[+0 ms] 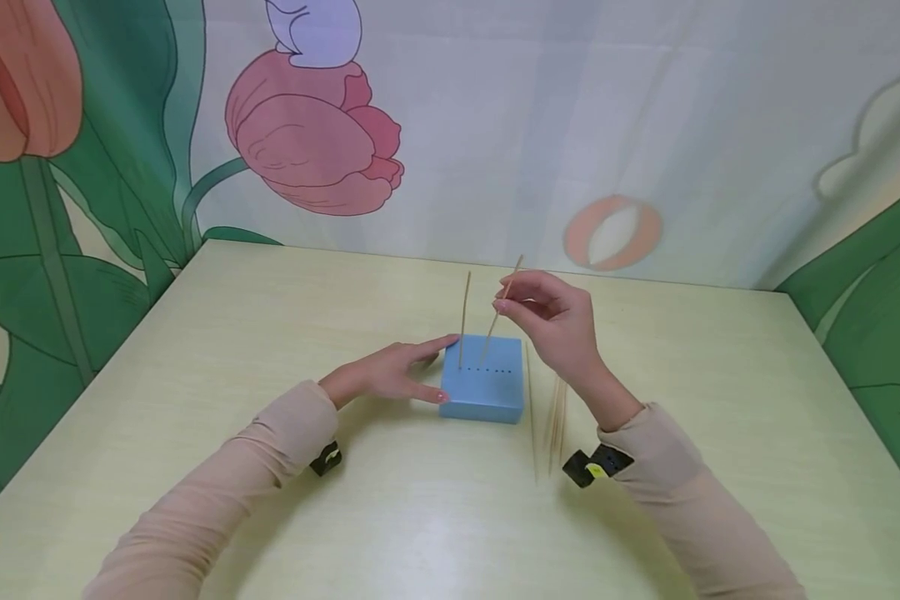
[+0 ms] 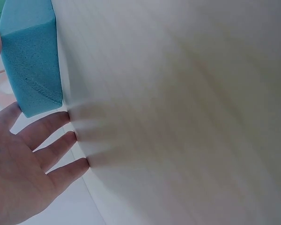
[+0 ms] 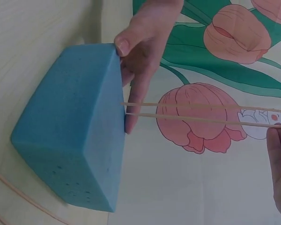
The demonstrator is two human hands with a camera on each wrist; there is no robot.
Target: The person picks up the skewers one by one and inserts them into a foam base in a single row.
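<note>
Pale tabletop, right grip pinched on one stick, left grip splayed against blue block

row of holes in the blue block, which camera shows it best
The head view: it looks down on the blue block, so the row of holes shows as dark dots across its top. The right wrist view catches the top at a slant, with no clear row; the left wrist view, none of it.
</note>
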